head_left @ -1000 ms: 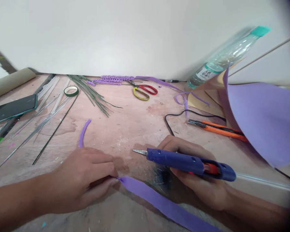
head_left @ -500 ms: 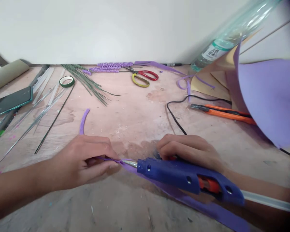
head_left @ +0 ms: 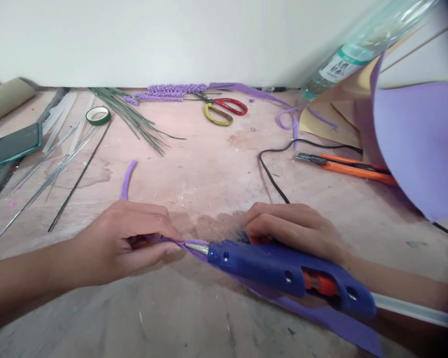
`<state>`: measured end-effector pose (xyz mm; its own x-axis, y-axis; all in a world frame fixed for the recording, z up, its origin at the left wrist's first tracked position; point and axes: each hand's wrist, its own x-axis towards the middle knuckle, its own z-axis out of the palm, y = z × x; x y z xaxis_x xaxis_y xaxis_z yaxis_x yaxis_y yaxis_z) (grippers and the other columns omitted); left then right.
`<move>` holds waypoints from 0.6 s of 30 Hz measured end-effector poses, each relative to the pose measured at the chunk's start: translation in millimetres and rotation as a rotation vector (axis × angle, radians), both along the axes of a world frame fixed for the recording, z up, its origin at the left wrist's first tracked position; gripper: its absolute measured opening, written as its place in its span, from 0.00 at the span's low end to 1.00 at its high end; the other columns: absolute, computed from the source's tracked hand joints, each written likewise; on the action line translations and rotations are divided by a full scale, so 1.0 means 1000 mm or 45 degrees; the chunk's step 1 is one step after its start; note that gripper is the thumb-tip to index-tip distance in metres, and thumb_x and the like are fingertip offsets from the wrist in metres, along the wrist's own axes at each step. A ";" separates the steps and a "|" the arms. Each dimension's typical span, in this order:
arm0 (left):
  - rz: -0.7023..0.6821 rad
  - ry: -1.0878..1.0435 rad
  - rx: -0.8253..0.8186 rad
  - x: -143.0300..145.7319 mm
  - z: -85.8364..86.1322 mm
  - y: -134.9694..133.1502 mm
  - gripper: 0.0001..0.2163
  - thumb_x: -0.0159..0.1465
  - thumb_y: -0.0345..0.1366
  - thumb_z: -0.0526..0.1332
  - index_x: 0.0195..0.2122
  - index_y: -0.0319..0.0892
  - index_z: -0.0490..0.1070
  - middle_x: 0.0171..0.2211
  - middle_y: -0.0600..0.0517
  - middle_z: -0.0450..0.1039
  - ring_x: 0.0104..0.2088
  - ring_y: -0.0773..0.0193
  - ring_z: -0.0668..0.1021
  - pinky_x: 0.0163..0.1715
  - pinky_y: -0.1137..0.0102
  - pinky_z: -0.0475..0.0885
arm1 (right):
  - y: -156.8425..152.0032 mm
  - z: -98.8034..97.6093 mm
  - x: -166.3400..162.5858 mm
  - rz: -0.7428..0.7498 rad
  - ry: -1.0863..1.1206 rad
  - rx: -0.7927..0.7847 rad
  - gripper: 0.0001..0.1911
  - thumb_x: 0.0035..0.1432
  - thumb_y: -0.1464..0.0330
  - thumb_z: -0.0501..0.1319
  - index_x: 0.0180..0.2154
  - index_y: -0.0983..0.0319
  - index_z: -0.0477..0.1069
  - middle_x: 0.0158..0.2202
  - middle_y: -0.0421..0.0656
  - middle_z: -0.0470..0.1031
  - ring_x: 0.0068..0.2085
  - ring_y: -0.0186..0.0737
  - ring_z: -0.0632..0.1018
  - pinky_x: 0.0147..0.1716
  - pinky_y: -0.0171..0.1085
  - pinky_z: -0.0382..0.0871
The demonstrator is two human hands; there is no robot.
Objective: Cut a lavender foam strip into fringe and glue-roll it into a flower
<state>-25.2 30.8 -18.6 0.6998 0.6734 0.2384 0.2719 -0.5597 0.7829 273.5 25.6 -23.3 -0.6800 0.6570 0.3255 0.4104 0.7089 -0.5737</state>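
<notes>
My left hand (head_left: 123,243) pinches the end of a purple foam strip (head_left: 332,323) against the wooden table (head_left: 209,169). The strip runs off to the lower right under the glue gun. My right hand (head_left: 294,231) grips a blue glue gun (head_left: 283,268) with an orange trigger. Its metal nozzle touches the strip's end right beside my left fingertips. A clear glue stick (head_left: 414,309) sticks out of the gun's back.
A loose purple strip (head_left: 127,176) lies behind my left hand. Farther back are scissors (head_left: 224,109), green wires (head_left: 134,119), a green tape roll (head_left: 98,115) and purple braided pieces (head_left: 171,92). An orange cutter (head_left: 351,166), black cable (head_left: 272,174), purple foam sheet (head_left: 421,144) and bottle (head_left: 358,49) stand right. A phone (head_left: 11,146) lies left.
My right hand has brought the glue gun down and left until its nozzle met the strip's end at my left fingers. The view has shifted a little.
</notes>
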 end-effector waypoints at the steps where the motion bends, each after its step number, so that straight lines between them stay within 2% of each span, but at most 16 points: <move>1: -0.013 0.012 0.008 0.000 0.001 0.001 0.06 0.71 0.31 0.61 0.39 0.41 0.78 0.30 0.53 0.79 0.29 0.70 0.78 0.29 0.77 0.68 | 0.000 -0.002 0.000 -0.002 0.001 0.024 0.10 0.74 0.67 0.50 0.36 0.57 0.62 0.30 0.40 0.67 0.29 0.36 0.68 0.26 0.35 0.60; 4: -0.037 0.030 0.021 0.000 0.002 0.002 0.06 0.71 0.30 0.61 0.38 0.41 0.77 0.30 0.53 0.79 0.29 0.70 0.78 0.30 0.77 0.69 | 0.001 -0.006 0.001 0.005 0.010 0.091 0.10 0.74 0.67 0.51 0.36 0.58 0.61 0.30 0.40 0.66 0.28 0.34 0.68 0.26 0.34 0.59; 10: -0.059 0.038 0.007 0.000 0.001 0.003 0.06 0.71 0.31 0.61 0.38 0.41 0.77 0.30 0.53 0.79 0.30 0.69 0.78 0.30 0.76 0.70 | 0.003 -0.007 0.003 0.035 -0.026 0.094 0.12 0.75 0.65 0.49 0.36 0.58 0.62 0.30 0.40 0.68 0.27 0.35 0.68 0.25 0.35 0.59; 18: -0.066 0.035 -0.043 -0.002 0.000 0.001 0.05 0.71 0.30 0.61 0.40 0.41 0.77 0.31 0.53 0.79 0.31 0.69 0.79 0.31 0.76 0.69 | 0.001 -0.009 0.002 0.004 -0.025 0.106 0.11 0.75 0.67 0.51 0.36 0.58 0.62 0.29 0.40 0.67 0.27 0.34 0.68 0.26 0.35 0.60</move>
<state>-27.4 32.0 -18.4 0.7400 0.6433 0.1963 0.2651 -0.5473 0.7939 275.7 27.0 -32.0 -0.6887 0.6261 0.3655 0.4188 0.7551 -0.5044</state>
